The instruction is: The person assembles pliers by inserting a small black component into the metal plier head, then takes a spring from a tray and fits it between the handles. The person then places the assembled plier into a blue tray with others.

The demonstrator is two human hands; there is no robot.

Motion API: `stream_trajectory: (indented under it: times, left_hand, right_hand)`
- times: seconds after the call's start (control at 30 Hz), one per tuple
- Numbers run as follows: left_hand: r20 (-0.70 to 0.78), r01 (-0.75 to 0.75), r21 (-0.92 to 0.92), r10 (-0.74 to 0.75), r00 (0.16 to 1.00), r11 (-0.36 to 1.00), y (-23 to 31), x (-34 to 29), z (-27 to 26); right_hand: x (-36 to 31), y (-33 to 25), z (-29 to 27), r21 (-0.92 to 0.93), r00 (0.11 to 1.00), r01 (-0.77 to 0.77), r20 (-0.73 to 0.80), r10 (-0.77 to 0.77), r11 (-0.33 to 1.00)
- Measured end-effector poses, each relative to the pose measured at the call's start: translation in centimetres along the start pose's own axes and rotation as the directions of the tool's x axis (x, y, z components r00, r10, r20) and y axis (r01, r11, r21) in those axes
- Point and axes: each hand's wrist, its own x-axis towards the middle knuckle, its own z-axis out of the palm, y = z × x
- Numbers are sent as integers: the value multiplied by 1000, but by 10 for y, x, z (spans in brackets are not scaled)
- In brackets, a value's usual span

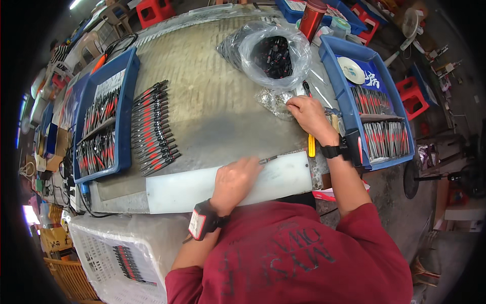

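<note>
A: List the surroundings, largest first.

B: The worktable point(197, 116) carries the layout. A divided blue right tray point(339, 81) lies along its right edge, loaded with red-and-black tools and a white dish point(351, 70). A blue left tray point(125, 111) of similar tools lies along the left edge. A white basket point(101, 253) sits outside the near-left corner.

A: Continue to the working area.

B: A white board point(187, 190) lies along the near edge. Toward the far-right corner stands an open clear bag point(304, 55) of dark parts. A row of tools point(152, 126) lies just beside the left tray.

A: Identify obstructions.

B: The clear bag blocks the far side of a small bag point(271, 104) of fine parts. A yellow-handled tool point(311, 145) lies at the board's far-right corner, just beside the right wrist.

A: Report the hands.

B: Left hand point(236, 180): fingers closed around a slender tool point(268, 160), positioned at the board's far edge, tip pointing right. Right hand point(310, 115): thumb and fingertips pressed together at the small bag's right side; whether they pinch a part cannot be determined.
</note>
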Motion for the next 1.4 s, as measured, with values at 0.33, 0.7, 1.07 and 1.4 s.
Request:
stream_trajectory:
  times: [0.33,0.7,1.07,1.4]
  left_hand:
    - [-6,-3,-9,3,1000,1000,-3,-1,3]
    - [-43,-12,-34,10,999,999,-5,-2,6]
    - [-35,-12,-44,11,999,999,-5,-2,5]
    - [-51,-22,-42,20,998,999,-6,-2,7]
  right_hand:
    - [14,17,26,-141,997,65,40,-60,988]
    - [20,13,32,-282,990,119,106,-92,952]
    - [19,16,28,-190,996,20,91,-2,982]
    - [34,0,28,-373,970,-9,222,99,928]
